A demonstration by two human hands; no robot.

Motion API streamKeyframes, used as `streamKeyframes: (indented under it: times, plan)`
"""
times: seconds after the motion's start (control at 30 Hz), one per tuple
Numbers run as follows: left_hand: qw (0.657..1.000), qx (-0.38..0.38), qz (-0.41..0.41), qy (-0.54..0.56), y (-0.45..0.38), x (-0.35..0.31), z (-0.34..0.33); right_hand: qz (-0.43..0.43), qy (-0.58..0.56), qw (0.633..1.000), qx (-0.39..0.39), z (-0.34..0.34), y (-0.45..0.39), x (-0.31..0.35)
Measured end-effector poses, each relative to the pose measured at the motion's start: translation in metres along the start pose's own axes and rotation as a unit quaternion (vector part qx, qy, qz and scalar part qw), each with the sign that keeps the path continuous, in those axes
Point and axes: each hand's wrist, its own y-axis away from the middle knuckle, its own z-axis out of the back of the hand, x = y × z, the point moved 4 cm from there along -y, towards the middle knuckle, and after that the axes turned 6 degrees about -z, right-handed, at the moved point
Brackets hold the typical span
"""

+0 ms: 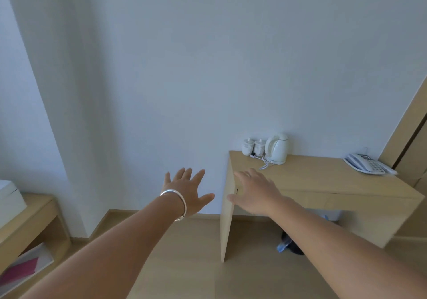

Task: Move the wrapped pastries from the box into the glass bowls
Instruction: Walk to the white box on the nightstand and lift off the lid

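Note:
Both my arms stretch forward in the air with the backs of the hands up. My left hand (188, 190) has its fingers spread and holds nothing; a silver bangle sits on its wrist. My right hand (254, 192) is likewise flat and empty, hovering in front of the left end of a light wooden desk (323, 178). No box, wrapped pastries or glass bowls are in view.
On the desk stand a white kettle (277, 151), two small white lidded jars (253, 147) and a telephone (367, 163). A dark bin (292, 244) sits under it. A low wooden cabinet (30, 217) with a white box (9, 198) stands at left.

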Motion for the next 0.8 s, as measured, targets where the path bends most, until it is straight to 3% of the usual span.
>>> streamKeyframes:
  times: [0.37, 0.8]
  plan:
    - [0.999, 0.007, 0.053, 0.004, -0.085, 0.112, -0.013, 0.051, 0.007, 0.998, 0.035, -0.024, -0.143, 0.069]
    - [0.973, 0.044, 0.226, -0.015, -0.136, 0.311, -0.024, 0.229, -0.02, 0.971, 0.06, -0.058, -0.34, 0.248]
